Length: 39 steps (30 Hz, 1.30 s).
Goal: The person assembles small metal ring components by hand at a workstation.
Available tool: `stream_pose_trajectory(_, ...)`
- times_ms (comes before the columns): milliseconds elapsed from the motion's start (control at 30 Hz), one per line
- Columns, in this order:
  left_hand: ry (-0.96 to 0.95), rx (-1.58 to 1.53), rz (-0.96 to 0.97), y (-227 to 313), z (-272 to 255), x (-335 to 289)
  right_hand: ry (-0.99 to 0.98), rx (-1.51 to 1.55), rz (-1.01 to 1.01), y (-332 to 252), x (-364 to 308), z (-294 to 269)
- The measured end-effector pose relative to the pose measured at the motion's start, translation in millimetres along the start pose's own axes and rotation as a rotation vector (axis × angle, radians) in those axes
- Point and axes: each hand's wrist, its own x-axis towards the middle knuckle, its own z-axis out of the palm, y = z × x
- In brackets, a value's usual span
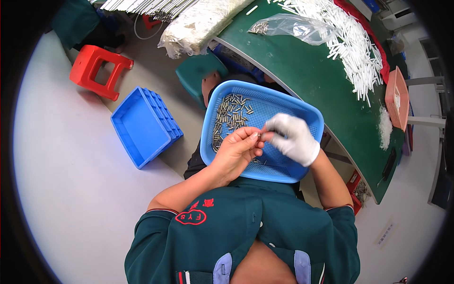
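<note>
A light-blue plastic basket (307, 105) rests on my lap, with many short metal cylinders (231, 112) heaped along its left side. Over the middle of it, my bare left hand (239, 152) pinches a small metal piece (258, 136) between thumb and fingertips. My right hand (292, 139), in a white glove with bare fingertips, meets it from the right. Its fingers are bent together close against that piece and a little blurred; whatever they grip is hidden.
A green table (307, 61) curves round the front right, bearing a pile of white sticks (352, 57), a clear plastic bag (298, 27) and a pink basket (396, 97). On the left are a blue crate (142, 125) and a red stool (97, 71). A wrapped bundle (203, 23) lies beyond.
</note>
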Motion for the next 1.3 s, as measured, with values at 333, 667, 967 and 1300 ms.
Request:
stream_pose_trajectory(333,0.01,0.016,-0.011,0.7,0.3,0.1,-0.098,-0.417,0.005,32.0,39.5,23.4)
stream_pose_trajectory(667,-0.018,-0.035,0.003,1.5,-3.4,3.2,-0.097,-0.69,0.025,30.4,36.3,34.7)
stream_pose_trajectory(967,0.003,-0.047,0.032,-0.2,-3.9,2.3,-0.061,-0.55,0.101,25.4,26.2,29.6)
stream_pose_trajectory(1300,0.038,0.006,0.022,-0.5,-0.5,2.5,-0.2,0.616,0.658,-1.6,-3.2,-6.0)
